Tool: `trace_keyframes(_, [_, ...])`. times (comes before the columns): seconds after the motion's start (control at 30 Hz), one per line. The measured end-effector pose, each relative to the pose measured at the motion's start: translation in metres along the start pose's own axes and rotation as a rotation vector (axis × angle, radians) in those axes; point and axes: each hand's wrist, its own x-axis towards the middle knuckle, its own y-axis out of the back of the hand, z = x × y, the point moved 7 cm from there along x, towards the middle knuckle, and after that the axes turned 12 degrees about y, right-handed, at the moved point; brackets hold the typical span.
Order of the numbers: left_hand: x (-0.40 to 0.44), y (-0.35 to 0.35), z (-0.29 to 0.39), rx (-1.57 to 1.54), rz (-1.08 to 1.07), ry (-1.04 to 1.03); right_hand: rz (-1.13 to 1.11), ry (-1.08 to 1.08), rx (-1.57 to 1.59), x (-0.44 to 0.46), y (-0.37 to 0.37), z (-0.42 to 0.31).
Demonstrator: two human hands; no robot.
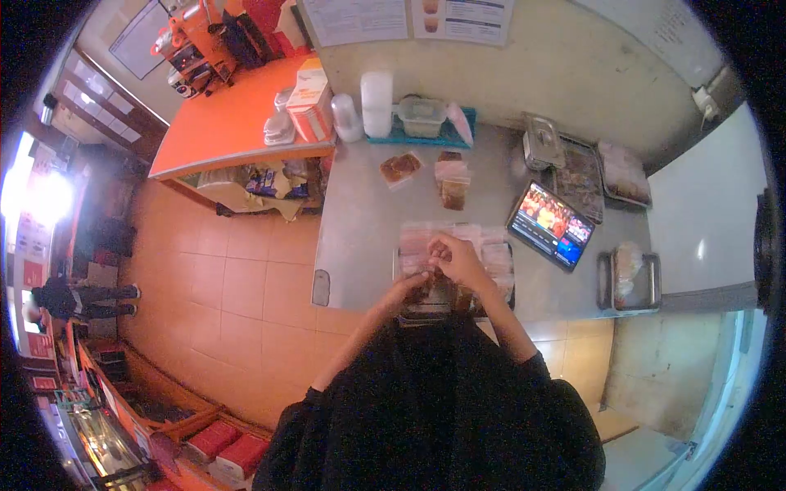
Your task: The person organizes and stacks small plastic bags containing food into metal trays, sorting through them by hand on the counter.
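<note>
My left hand (pixel 412 283) and my right hand (pixel 457 259) meet over a metal tray (pixel 434 309) at the table's front edge. The fingers of both are closed in a pinch on a small plastic bag (pixel 418 291) with brown contents, mostly hidden by the hands. Rows of similar small plastic bags (pixel 494 255) with pale pinkish tops fill the tray around them. Farther back on the table lies one flat bag of brown filling (pixel 400 168). Beside it is a short overlapping row of filled bags (pixel 453 182).
A tablet (pixel 552 224) showing video lies right of the tray. Behind it are a lidded steel container (pixel 542 142) and trays of packets (pixel 625 173). A small tray (pixel 629 281) stands far right. Plastic tubs (pixel 422 117) line the wall; an orange counter (pixel 233 114) adjoins left. A person (pixel 78 299) stands far left.
</note>
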Motion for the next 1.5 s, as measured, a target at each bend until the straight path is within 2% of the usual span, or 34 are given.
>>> trace_keyframes(0.17, [-0.02,-0.011,0.014,-0.04,0.076,-0.066,0.04,0.101,-0.007,0.002,0.005,-0.014])
trace_keyframes(0.23, [-0.025,-0.007,0.015,-0.077,0.111,-0.092,0.04,0.203,-0.02,0.002,0.004,-0.03])
trace_keyframes(0.3, [-0.023,-0.012,0.02,0.11,-0.001,-0.177,-0.053,0.148,-0.01,0.003,-0.008,-0.022])
trace_keyframes(0.33, [-0.021,-0.013,0.019,0.109,-0.002,-0.18,-0.144,0.093,-0.002,0.003,-0.016,-0.018])
trace_keyframes(0.4, [-0.023,-0.015,0.027,0.186,0.057,-0.358,-0.109,0.064,-0.002,0.003,-0.017,-0.017])
trace_keyframes(0.53, [-0.021,-0.002,0.019,0.186,0.1,-0.25,0.019,-0.02,0.092,0.004,-0.008,-0.017])
trace_keyframes(0.57, [-0.019,0.008,0.017,0.051,0.113,-0.282,0.018,-0.02,0.092,0.003,-0.008,-0.007])
trace_keyframes(0.6, [-0.017,0.019,0.015,-0.084,0.124,-0.312,-0.011,0.028,-0.003,0.003,-0.007,0.007])
trace_keyframes(0.67, [-0.025,0.034,0.018,-0.082,0.188,-0.286,-0.04,0.075,-0.1,0.006,0.005,0.0])
trace_keyframes(0.7, [-0.03,0.045,0.019,-0.079,0.252,-0.259,-0.139,0.063,-0.103,0.004,0.007,-0.001])
trace_keyframes(0.73, [-0.03,0.053,0.018,-0.078,0.25,-0.258,-0.238,0.05,-0.106,0.002,0.007,-0.007])
trace_keyframes(0.83, [-0.034,0.057,0.02,-0.104,0.149,-0.301,-0.306,0.087,-0.138,-0.004,0.003,-0.002])
trace_keyframes(0.97, [-0.047,0.026,0.021,0.261,0.03,-0.204,-0.421,0.061,-0.146,-0.011,-0.005,0.002])
trace_keyframes(1.0, [-0.047,0.015,0.017,0.415,-0.037,-0.179,-0.431,0.064,-0.221,-0.012,-0.011,0.012])
trace_keyframes(1.03, [-0.043,0.011,0.016,0.415,-0.039,-0.177,-0.44,0.067,-0.296,-0.014,-0.016,0.022])
trace_keyframes(1.1, [-0.033,-0.009,0.004,0.633,-0.197,-0.144,-0.35,0.065,-0.382,-0.013,-0.023,0.035])
trace_keyframes(1.13, [-0.023,-0.01,-0.001,0.635,-0.198,-0.145,-0.259,0.069,-0.466,-0.01,-0.021,0.04])
trace_keyframes(1.2, [0.002,-0.006,-0.011,0.865,-0.106,-0.253,-0.265,0.124,-0.523,-0.003,-0.022,0.049])
trace_keyframes(1.27, [0.029,-0.001,-0.018,0.908,-0.051,-0.278,-0.271,0.181,-0.578,0.006,-0.018,0.045])
trace_keyframes(1.33, [0.046,0.001,-0.02,0.951,-0.002,-0.301,-0.212,0.356,-0.538,0.01,-0.011,0.026])
trace_keyframes(1.4, [0.056,-0.002,-0.016,1.01,0.037,-0.364,-0.24,0.393,-0.56,0.014,-0.013,0.031])
trace_keyframes(1.5, [0.055,-0.016,-0.01,0.965,-0.073,-0.333,-0.246,0.449,-0.607,0.017,-0.016,0.039])
